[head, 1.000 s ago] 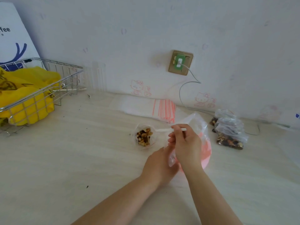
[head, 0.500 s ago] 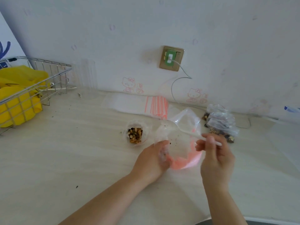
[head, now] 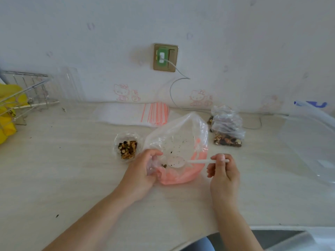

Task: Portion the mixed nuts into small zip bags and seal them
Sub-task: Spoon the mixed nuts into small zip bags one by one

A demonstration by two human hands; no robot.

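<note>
My left hand (head: 143, 171) grips the crinkled rim of the large clear bag (head: 178, 142), pink at its base. Beyond it lie filled zip bags (head: 226, 131) and flat empty ones (head: 134, 115); left, an open nut portion (head: 127, 149). My right hand (head: 223, 171), shifted rightward since before, pinches the white plastic spoon (head: 192, 161), its bowl now inside the bag.

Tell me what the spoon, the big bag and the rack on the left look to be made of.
Spoon: white plastic, likely; slightly translucent, matte, thin stick handle.
Big bag: thin clear plastic film, glossy and crinkled, with pink print along its lower part.
Rack: metal wire, seemingly chromed; thin shiny silver rods.
</note>
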